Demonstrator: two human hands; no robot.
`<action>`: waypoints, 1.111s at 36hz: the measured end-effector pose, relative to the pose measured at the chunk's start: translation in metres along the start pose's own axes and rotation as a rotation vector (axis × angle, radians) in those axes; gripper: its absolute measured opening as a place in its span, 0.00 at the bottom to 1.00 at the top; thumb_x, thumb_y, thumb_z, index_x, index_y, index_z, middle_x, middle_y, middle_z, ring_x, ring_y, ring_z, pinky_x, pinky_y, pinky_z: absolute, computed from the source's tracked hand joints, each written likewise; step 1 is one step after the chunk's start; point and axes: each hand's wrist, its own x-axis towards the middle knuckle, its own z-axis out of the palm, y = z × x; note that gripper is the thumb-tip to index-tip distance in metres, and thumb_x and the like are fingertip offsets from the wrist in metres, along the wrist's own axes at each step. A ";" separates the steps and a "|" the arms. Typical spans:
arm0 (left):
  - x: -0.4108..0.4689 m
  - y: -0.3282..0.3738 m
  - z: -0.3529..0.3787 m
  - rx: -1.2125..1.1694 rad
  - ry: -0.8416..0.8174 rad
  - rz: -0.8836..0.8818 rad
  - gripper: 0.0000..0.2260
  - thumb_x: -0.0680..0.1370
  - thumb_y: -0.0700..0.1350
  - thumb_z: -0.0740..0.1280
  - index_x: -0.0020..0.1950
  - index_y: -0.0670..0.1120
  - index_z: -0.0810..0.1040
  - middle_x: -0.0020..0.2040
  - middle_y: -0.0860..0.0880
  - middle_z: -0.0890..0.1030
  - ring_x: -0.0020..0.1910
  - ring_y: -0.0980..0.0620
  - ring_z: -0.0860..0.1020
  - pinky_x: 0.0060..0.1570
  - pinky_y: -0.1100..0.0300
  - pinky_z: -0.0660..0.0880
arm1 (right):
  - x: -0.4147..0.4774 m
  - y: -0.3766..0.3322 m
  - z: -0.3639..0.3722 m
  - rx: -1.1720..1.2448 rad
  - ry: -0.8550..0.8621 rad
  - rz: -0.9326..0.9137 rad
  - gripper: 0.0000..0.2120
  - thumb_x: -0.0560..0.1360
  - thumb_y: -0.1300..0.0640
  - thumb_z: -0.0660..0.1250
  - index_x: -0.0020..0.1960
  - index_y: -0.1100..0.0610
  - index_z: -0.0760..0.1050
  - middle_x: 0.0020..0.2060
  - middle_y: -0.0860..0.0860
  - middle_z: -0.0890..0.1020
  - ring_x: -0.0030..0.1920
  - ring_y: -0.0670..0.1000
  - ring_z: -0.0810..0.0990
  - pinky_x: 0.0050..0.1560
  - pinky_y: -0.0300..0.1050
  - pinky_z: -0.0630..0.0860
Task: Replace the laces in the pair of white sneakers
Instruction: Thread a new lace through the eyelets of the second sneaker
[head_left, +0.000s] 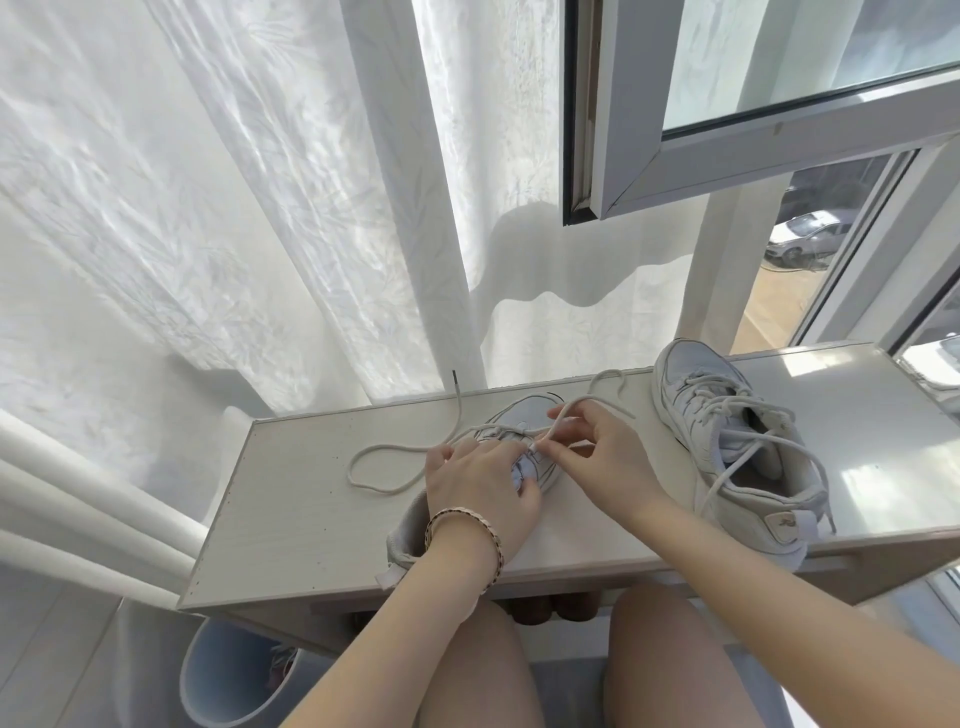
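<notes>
A white sneaker lies on the pale table, toe pointing away, mostly covered by my hands. My left hand, with a bracelet on the wrist, presses on the sneaker's tongue area and holds it. My right hand pinches the tip of a white lace at an eyelet. One lace end loops out to the left on the table, the other arcs up behind my right hand. The second white sneaker stands to the right, laced loosely, heel toward me.
White curtains hang behind the table. An open window sash juts out above the right side. A round bin stands on the floor below the table's left front corner. My knees are under the table edge.
</notes>
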 end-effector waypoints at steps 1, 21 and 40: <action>0.000 -0.001 0.000 -0.001 0.005 0.000 0.15 0.77 0.53 0.57 0.63 0.59 0.72 0.59 0.59 0.77 0.61 0.58 0.69 0.57 0.60 0.52 | -0.001 0.001 -0.002 0.051 0.003 0.034 0.12 0.70 0.63 0.72 0.43 0.50 0.72 0.35 0.42 0.83 0.37 0.39 0.80 0.42 0.32 0.75; 0.002 -0.001 -0.004 -0.099 0.008 -0.031 0.10 0.76 0.51 0.59 0.53 0.56 0.78 0.50 0.55 0.80 0.56 0.54 0.74 0.57 0.60 0.61 | 0.017 -0.013 -0.010 -0.628 -0.349 -0.427 0.07 0.74 0.58 0.68 0.49 0.57 0.83 0.46 0.52 0.82 0.49 0.53 0.78 0.48 0.48 0.74; 0.007 -0.010 -0.008 -0.590 0.035 -0.053 0.07 0.69 0.40 0.68 0.43 0.48 0.83 0.30 0.55 0.75 0.30 0.59 0.69 0.36 0.63 0.69 | 0.006 0.021 0.005 -0.745 0.028 -0.899 0.08 0.73 0.63 0.67 0.50 0.56 0.71 0.42 0.51 0.80 0.44 0.50 0.72 0.45 0.40 0.68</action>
